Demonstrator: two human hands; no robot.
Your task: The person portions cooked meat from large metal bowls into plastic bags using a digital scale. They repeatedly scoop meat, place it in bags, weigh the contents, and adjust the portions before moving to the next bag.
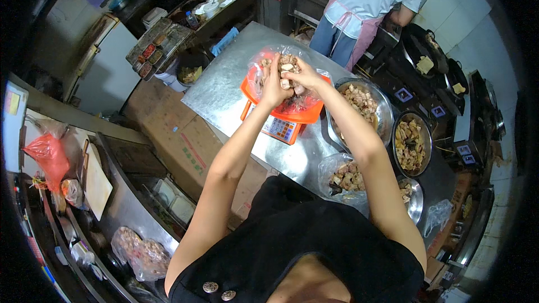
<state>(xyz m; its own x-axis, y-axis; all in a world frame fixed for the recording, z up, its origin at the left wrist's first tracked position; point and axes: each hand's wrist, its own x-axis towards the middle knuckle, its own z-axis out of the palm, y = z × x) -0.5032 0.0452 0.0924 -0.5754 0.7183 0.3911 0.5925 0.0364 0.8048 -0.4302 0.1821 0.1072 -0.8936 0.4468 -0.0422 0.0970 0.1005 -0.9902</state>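
Kitchen, steel worktop [224, 92] | clear bag [286, 81] of meat chunks sits on orange scale [283, 118], 12 o'clock from person | left hand [273, 87] and right hand [303, 77] both closed on meat at bag mouth, touching, equally near | meat bowl [382, 115] at 2 o'clock | second bag [345, 177] near right elbow.

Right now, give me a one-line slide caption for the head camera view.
Both hands, left and right, gather a clear bag of meat pieces on an orange scale.
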